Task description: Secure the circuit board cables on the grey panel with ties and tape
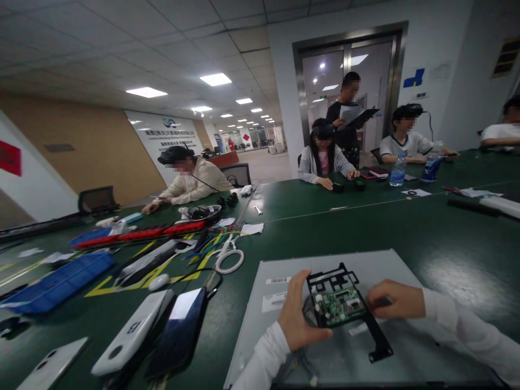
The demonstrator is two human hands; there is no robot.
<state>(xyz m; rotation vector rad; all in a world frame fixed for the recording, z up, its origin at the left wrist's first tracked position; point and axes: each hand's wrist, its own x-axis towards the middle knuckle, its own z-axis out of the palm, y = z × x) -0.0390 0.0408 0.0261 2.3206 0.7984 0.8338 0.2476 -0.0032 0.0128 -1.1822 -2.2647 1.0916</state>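
Note:
A black metal bracket (376, 337) with a green circuit board (343, 306) mounted on it is tilted over a large grey panel (260, 303). My left hand (298, 314) grips the left side of the bracket, thumb along the lower edge and fingers behind the far edge. Close to the board's right edge is my right hand (396, 299), its fingers curled together. A small dark bit shows at those fingers, but I cannot make out what it is. Thin cables (303, 363) lie on the panel below my left wrist. Pale labels are stuck to the panel.
To the left lie a white power bank (132, 333), a dark phone (179, 330), a white phone (54, 365) and a blue tray (60, 281). A coiled white cable (229, 261) and a small wrench (258, 210) lie farther back. Several people sit around the green table (309, 227); one stands.

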